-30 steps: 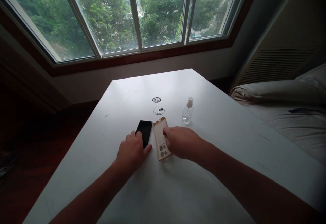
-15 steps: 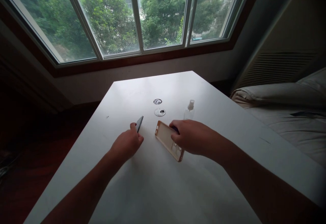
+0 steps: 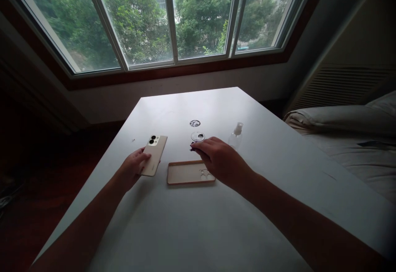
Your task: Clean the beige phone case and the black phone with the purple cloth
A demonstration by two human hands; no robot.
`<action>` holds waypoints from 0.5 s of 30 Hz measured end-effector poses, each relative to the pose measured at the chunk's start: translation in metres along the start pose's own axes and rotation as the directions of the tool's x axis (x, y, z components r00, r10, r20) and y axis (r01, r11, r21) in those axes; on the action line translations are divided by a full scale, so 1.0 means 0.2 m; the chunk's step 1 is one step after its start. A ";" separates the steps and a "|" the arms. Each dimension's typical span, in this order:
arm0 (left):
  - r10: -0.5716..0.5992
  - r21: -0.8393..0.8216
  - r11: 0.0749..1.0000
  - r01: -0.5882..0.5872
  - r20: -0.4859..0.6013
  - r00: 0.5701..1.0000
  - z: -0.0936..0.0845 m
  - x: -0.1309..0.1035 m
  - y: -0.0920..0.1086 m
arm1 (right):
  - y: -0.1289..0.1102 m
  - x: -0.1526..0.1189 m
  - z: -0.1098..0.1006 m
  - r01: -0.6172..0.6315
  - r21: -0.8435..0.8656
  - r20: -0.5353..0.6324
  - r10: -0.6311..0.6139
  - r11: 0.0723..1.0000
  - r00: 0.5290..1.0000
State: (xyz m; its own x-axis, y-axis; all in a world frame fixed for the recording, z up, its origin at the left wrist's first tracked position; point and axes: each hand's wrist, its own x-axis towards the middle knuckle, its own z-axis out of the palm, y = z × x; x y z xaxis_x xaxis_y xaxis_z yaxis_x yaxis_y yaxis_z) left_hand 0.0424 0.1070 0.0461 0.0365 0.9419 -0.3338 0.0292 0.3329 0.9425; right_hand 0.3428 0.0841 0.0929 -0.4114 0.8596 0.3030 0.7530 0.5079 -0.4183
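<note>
My left hand (image 3: pixel 129 169) is closed around a pale gold smartphone (image 3: pixel 156 154), held tilted above the table with its back and camera lenses facing up. Below and to the right, a clear phone case (image 3: pixel 184 173) with an orange-brown rim lies open side up on the table. Over the case's right end hovers my right hand (image 3: pixel 225 159), fingertips pinched on a small dark purple thing (image 3: pixel 193 145). Most of that thing is hidden, so its kind is unclear. The hand covers part of the case's upper right corner.
Behind my right hand stands a clear spray bottle (image 3: pixel 235 138) with a white top. Two round fittings, a ring-shaped one (image 3: pixel 194 136) and a farther one (image 3: pixel 194 123), are set in the white table (image 3: pixel 192 226). A couch (image 3: pixel 337 119) stands at the right, a window beyond.
The phone case has left my right hand and now lies flat on the table. My left hand has moved left and turned the phone so its back shows.
</note>
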 end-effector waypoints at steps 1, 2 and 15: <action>0.007 -0.059 0.998 -0.008 -0.006 1.000 -0.01 0.01 -0.02 | -0.01 -0.01 0.00 -0.047 -0.006 0.006 0.047 0.999 0.999; 0.015 -0.116 0.993 -0.016 -0.010 1.000 -0.02 0.03 -0.04 | -0.03 -0.01 0.00 -0.091 -0.009 0.039 0.092 0.996 0.995; 0.001 -0.544 0.839 0.020 0.038 0.999 -0.12 0.18 -0.10 | -0.08 0.03 0.39 0.242 -0.158 0.474 -0.142 0.957 0.869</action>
State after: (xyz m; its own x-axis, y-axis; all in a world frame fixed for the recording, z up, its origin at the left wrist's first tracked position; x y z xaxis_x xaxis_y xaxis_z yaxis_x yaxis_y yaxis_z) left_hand 0.0185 0.1352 0.0154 0.0747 0.9398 -0.3335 -0.5185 0.3223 0.7920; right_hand 0.2886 0.0858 0.0349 -0.7074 0.7019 -0.0829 0.7025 0.6854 -0.1917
